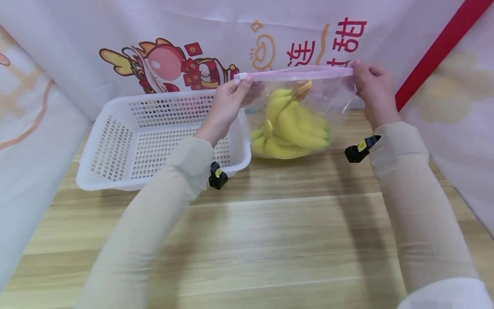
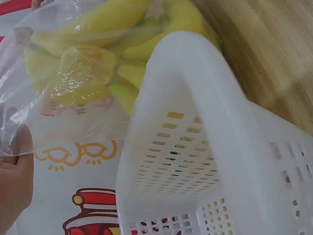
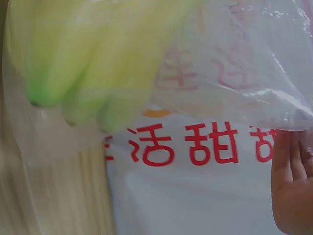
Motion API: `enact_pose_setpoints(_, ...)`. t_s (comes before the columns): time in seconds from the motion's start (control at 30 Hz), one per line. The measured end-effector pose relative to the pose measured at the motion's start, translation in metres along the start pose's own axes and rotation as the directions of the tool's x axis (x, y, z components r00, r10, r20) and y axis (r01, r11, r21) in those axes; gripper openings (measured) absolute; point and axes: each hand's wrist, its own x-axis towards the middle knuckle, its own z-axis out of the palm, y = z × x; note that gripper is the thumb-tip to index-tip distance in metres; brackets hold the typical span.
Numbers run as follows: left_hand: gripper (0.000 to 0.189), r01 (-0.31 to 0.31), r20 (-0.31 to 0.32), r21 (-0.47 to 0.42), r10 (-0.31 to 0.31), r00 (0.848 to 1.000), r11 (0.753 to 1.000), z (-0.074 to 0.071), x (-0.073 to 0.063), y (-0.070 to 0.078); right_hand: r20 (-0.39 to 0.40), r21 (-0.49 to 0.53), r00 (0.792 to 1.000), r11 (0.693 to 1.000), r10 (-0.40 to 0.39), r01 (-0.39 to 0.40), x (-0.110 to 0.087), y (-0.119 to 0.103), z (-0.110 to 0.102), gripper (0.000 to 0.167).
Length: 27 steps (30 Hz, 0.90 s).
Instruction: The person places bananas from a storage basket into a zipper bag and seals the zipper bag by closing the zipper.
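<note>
A clear zip bag point(image 1: 339, 103) with a pink slider strip hangs between both hands, with bunches of yellow bananas point(image 1: 297, 124) inside. My left hand point(image 1: 227, 103) pinches the strip's left end by the white slider point(image 1: 241, 76). At the opposite top corner, my right hand point(image 1: 376, 90) grips the bag. The left wrist view shows the bananas point(image 2: 88, 68) through the plastic and part of the left hand point(image 2: 14, 181) at the edge. Green banana tips point(image 3: 49, 88) appear in the right wrist view, with the right hand point(image 3: 293, 186) at the far side.
A white perforated basket point(image 1: 86, 171) stands left of the bag, under the left forearm. Both rest on a wooden table point(image 1: 270, 240). White printed cloth point(image 1: 216, 38) rises behind, and a red strip point(image 1: 436, 51) runs down at the right.
</note>
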Motion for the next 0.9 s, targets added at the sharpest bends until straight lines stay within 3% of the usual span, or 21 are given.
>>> enact_pose_setpoints(0.1, 0.035, -0.003, 0.011, 0.018, 0.003, 1.0, 1.0, -0.002, -0.001, 0.002, -0.065, -0.163, 0.993, 0.983, -0.095, 0.083, -0.003, -0.006, 0.006, 0.053)
enact_pose_setpoints(0.17, 0.035, 0.003, 0.019, 0.058, -0.004, 1.0, 0.998, -0.003, -0.002, 0.005, -0.089, -0.3, 0.978, 0.941, -0.188, 0.153, -0.007, -0.01, 0.013, 0.048)
enact_pose_setpoints(0.27, 0.035, 0.007, 0.026, 0.146, -0.011, 1.0, 0.989, -0.006, -0.003, 0.01, -0.072, -0.514, 0.941, 0.821, -0.33, 0.249, -0.017, -0.013, 0.028, 0.041)
enact_pose_setpoints(0.4, 0.034, 0.011, 0.027, 0.283, -0.019, 0.999, 0.959, -0.008, -0.003, 0.018, 0.037, -0.671, 0.893, 0.651, -0.449, 0.355, -0.031, -0.017, 0.05, 0.04)
enact_pose_setpoints(0.53, 0.035, 0.022, 0.027, 0.421, -0.036, 0.999, 0.907, -0.013, -0.003, 0.027, 0.196, -0.709, 0.856, 0.535, -0.478, 0.461, -0.044, -0.023, 0.074, 0.039)
enact_pose_setpoints(0.63, 0.037, 0.036, 0.025, 0.481, -0.055, 0.998, 0.876, -0.016, -0.003, 0.032, 0.337, -0.677, 0.813, 0.478, -0.474, 0.559, -0.054, -0.026, 0.091, 0.036)
enact_pose_setpoints(0.73, 0.038, 0.043, 0.033, 0.505, -0.07, 0.997, 0.862, -0.019, -0.004, 0.035, 0.476, -0.63, 0.775, 0.455, -0.415, 0.63, -0.064, -0.029, 0.105, 0.035)
enact_pose_setpoints(0.9, 0.04, 0.034, 0.067, 0.521, -0.081, 0.994, 0.853, -0.021, -0.006, 0.039, 0.662, -0.572, 0.687, 0.392, -0.298, 0.721, -0.074, -0.031, 0.121, 0.038)
